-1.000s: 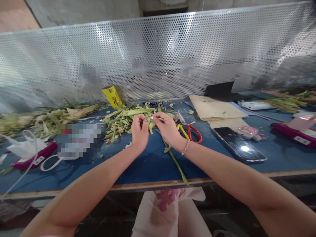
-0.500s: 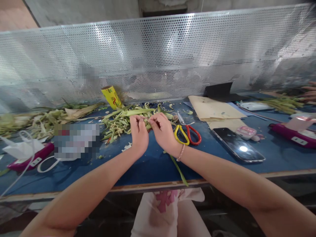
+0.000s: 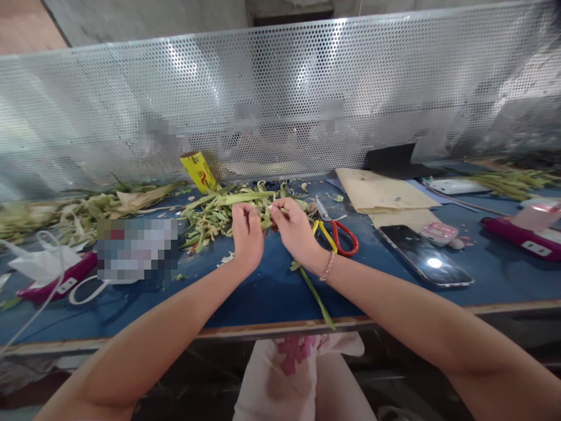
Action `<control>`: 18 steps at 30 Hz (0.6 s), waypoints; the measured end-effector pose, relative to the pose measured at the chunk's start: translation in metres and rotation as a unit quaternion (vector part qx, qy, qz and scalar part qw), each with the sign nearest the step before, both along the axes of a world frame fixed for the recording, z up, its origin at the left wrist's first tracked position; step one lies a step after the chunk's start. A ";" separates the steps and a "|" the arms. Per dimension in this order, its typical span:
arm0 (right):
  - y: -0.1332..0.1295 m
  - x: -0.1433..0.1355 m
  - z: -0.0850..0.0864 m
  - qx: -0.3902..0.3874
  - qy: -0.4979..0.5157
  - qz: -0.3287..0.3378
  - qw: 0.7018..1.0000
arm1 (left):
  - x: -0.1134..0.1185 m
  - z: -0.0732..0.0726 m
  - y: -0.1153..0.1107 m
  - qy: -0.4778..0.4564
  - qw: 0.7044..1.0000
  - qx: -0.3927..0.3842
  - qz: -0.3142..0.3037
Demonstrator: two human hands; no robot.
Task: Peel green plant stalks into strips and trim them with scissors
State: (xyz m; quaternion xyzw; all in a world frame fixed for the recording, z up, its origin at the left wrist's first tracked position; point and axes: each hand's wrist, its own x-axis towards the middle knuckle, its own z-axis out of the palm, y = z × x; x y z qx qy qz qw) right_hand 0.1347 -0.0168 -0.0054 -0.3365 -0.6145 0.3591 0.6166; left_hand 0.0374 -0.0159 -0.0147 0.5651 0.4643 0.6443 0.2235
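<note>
My left hand (image 3: 248, 237) and my right hand (image 3: 298, 235) meet over the blue tabletop, fingers closed in a pinch. Between their fingertips is a small pale-green plant piece (image 3: 266, 221). Just behind the hands lies a heap of green plant trimmings (image 3: 210, 219). A long green stalk (image 3: 316, 298) stretches from beneath my right hand to the table's front edge. Scissors (image 3: 346, 238) with one red and one yellow handle loop lie beside my right hand, which partly covers the yellow loop.
A yellow tube (image 3: 199, 172) leans at the perforated metal screen (image 3: 280, 88). Brown paper (image 3: 385, 190), a phone (image 3: 425, 254) and a pink case (image 3: 438, 233) lie to the right. Purple power strips (image 3: 523, 240) sit at both sides. More plant material (image 3: 87, 219) lies left.
My right hand has shifted slightly right, widening the gap between the fingertips and showing more of the plant piece. Another person's hand at the far right has left the view.
</note>
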 end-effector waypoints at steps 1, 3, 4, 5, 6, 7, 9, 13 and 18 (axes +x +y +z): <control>0.000 0.000 0.000 -0.005 0.005 0.014 1.000 | 0.000 0.001 0.000 -0.004 1.000 0.002 0.002; 0.001 0.000 0.000 -0.019 0.014 0.041 0.999 | -0.001 0.004 0.000 -0.016 1.000 -0.003 0.000; 0.002 0.001 0.000 -0.022 0.006 0.052 0.998 | -0.001 0.005 -0.001 -0.023 1.000 -0.008 -0.002; 0.003 0.002 -0.001 -0.020 -0.012 0.060 0.998 | -0.001 0.007 -0.001 -0.028 1.000 -0.014 -0.003; 0.005 0.004 -0.002 -0.011 -0.041 0.063 0.997 | -0.001 0.008 -0.002 -0.031 0.999 -0.018 -0.002; 0.006 0.005 -0.003 0.004 -0.073 0.063 0.995 | 0.000 0.009 -0.003 -0.034 0.999 -0.020 0.000; 0.008 0.008 -0.004 0.042 -0.120 0.058 0.990 | 0.000 0.010 -0.004 -0.038 0.999 -0.021 0.006; 0.008 0.011 -0.004 0.092 -0.162 0.038 0.982 | -0.002 0.009 -0.003 -0.020 0.999 -0.020 0.027; 0.006 0.008 -0.002 0.089 -0.200 0.051 0.974 | -0.004 0.005 -0.001 0.017 0.998 0.020 0.049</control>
